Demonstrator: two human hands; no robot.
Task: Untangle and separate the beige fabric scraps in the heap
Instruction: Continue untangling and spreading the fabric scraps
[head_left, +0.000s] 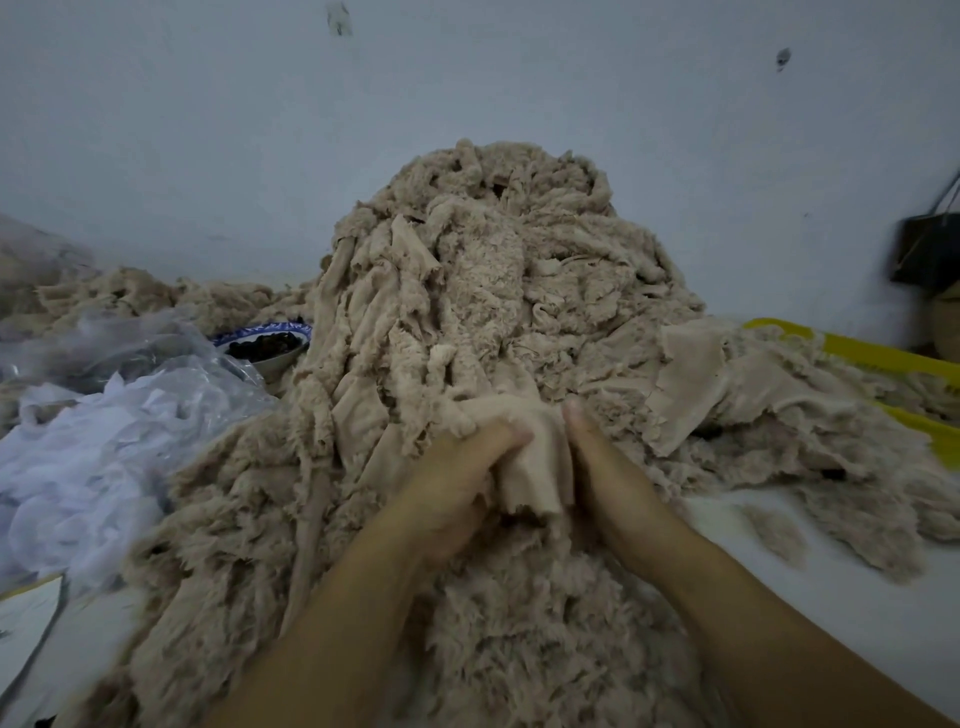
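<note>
Scrap (530, 467) soft, light, frays, snags in heap (493, 260); L hand (457, 473) & R hand (597, 462) both grip it. Best hold: smooth edge.

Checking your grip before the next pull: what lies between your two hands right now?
In the head view, a smooth beige scrap lies between the left hand and right hand, both holding it at the foot of the heap.

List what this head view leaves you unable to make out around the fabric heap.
All in the head view:
- Bowl: the plastic sheet and the heap hide half of it; its dark contents are too small to identify.
- Yellow object: mostly buried under the heap.
- Black bag: blurred, cut by the right edge.
- Right hand: the beige scrap that the left hand grips hides its fingers' hold.
</note>
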